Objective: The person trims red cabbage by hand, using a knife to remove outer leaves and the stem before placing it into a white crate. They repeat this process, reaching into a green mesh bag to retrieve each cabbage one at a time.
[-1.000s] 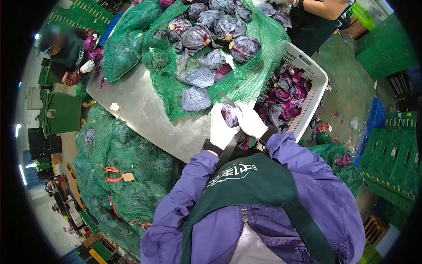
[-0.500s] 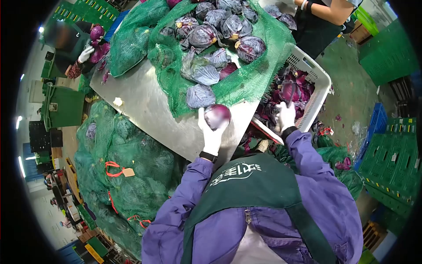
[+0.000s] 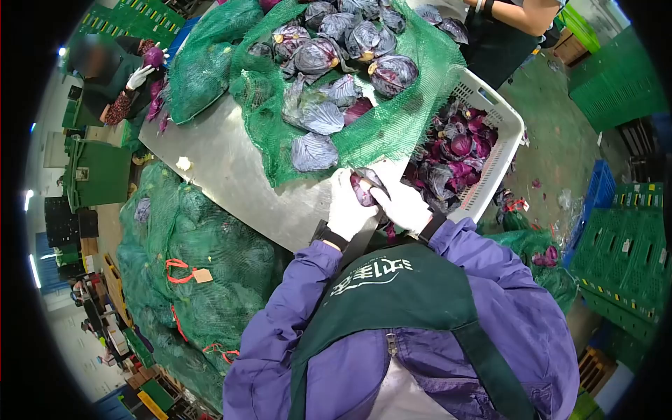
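A red cabbage is held in my gloved left hand, its fingers wrapped around the left side and underneath, over the table's near edge. My gloved right hand is closed at the cabbage's right side, with thumb and fingers against it. The knife in that hand is mostly hidden now; its dark blade shows better in the earlier view. Just beyond my left hand, a loose cabbage leaf lies on the green net. Several untrimmed red cabbages rest on the net farther back.
A white crate of purple leaves stands right of the metal table. Full green net sacks are piled at left. Another person's gloved hand holds a cabbage at far left; another person's arm is at top right.
My right hand has moved left from over the crate to the cabbage. My left hand has brought the cabbage slightly right and turned it, so a pale patch shows.
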A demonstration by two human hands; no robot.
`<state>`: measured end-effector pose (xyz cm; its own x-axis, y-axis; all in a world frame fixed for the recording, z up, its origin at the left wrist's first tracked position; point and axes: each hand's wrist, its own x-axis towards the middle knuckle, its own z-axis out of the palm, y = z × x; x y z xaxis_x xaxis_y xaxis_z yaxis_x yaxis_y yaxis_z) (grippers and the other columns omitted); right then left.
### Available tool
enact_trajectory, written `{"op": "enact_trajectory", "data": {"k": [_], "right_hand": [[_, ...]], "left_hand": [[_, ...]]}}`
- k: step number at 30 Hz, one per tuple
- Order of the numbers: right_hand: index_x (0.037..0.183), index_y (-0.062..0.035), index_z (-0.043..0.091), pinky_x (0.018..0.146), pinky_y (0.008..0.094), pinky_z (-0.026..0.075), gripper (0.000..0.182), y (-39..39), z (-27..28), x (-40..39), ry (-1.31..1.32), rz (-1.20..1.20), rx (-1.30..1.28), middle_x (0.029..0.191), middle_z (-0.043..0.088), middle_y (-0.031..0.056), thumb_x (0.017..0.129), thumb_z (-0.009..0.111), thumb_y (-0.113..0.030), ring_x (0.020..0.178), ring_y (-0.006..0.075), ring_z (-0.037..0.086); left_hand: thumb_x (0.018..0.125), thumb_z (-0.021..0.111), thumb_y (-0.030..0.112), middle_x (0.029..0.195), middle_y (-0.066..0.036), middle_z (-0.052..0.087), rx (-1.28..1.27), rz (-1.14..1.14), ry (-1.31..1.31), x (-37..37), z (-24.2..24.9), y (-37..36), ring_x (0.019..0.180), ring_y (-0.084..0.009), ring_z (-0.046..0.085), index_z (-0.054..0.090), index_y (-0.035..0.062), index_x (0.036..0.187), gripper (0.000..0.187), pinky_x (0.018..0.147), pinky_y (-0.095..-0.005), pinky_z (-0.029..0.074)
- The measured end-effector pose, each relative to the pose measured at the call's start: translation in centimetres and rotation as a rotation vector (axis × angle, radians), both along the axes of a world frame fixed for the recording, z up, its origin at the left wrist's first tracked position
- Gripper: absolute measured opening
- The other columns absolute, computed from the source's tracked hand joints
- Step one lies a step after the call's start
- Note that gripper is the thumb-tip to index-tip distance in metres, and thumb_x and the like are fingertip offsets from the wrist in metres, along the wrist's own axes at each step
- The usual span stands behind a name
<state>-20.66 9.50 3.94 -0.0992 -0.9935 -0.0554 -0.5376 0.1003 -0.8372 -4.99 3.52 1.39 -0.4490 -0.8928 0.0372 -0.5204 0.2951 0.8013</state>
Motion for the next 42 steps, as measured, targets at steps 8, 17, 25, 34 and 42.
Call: {"op": "enact_trajectory", "data": {"k": [8, 17, 25, 34, 42], "right_hand": [[0.127, -0.0037, 0.043, 0.057, 0.0427, 0.051, 0.042, 0.0, 0.3, 0.3, 0.210, -0.068, 0.068, 0.090, 0.065, 0.0196, 0.097, 0.043, -0.033, 0.066, 0.0335, 0.064], [0.122, -0.0057, 0.050, 0.068, 0.0484, 0.051, 0.037, -1.0, -2.7, -0.6, 0.203, -0.155, 0.193, 0.083, 0.063, 0.0252, 0.098, 0.041, -0.032, 0.077, 0.0391, 0.064], [0.100, 0.0002, 0.059, 0.073, 0.0448, 0.050, 0.027, -1.1, -7.9, -2.7, -0.098, -0.352, -0.023, 0.091, 0.064, 0.0251, 0.088, 0.060, -0.024, 0.083, 0.0414, 0.062], [0.121, -0.0033, 0.040, 0.034, 0.0238, 0.031, 0.046, 0.5, -5.7, -10.0, -0.698, -0.933, 0.119, 0.087, 0.062, 0.0112, 0.087, 0.066, -0.023, 0.044, 0.0080, 0.041], [0.108, -0.0025, 0.065, 0.068, 0.0296, 0.046, 0.034, -3.1, -2.6, -2.0, -0.358, 0.208, -0.132, 0.078, 0.060, 0.0059, 0.077, 0.075, -0.013, 0.072, 0.0147, 0.054]], "left_hand": [[0.065, 0.076, 0.023, 0.130, -0.021, 0.040, -0.121, 0.048, -0.347, -2.8, 0.8, 1.3, 0.119, -0.0410, 0.040, 0.039, 0.0057, 0.134, 0.081, 0.094, -0.0500, 0.041], [0.063, 0.077, 0.024, 0.127, -0.020, 0.041, -0.155, 0.047, -0.372, -3.9, 0.8, 1.5, 0.119, -0.0410, 0.039, 0.041, 0.0108, 0.134, 0.081, 0.097, -0.0508, 0.037], [0.055, 0.088, 0.019, 0.130, -0.019, 0.043, -0.181, -0.008, 0.063, 0.7, -0.7, 2.6, 0.118, -0.0357, 0.045, 0.040, 0.0066, 0.134, 0.093, 0.102, -0.0449, 0.039], [0.057, 0.089, 0.011, 0.134, -0.015, 0.043, 0.068, -0.043, 0.382, 3.6, 0.3, 2.0, 0.124, -0.0276, 0.046, 0.030, 0.0068, 0.140, 0.102, 0.104, -0.0406, 0.040], [0.065, 0.083, 0.019, 0.138, -0.017, 0.042, 0.229, -0.280, 0.242, 3.4, -0.7, 0.2, 0.129, -0.0303, 0.042, 0.034, 0.0054, 0.140, 0.090, 0.108, -0.0397, 0.035]]}}
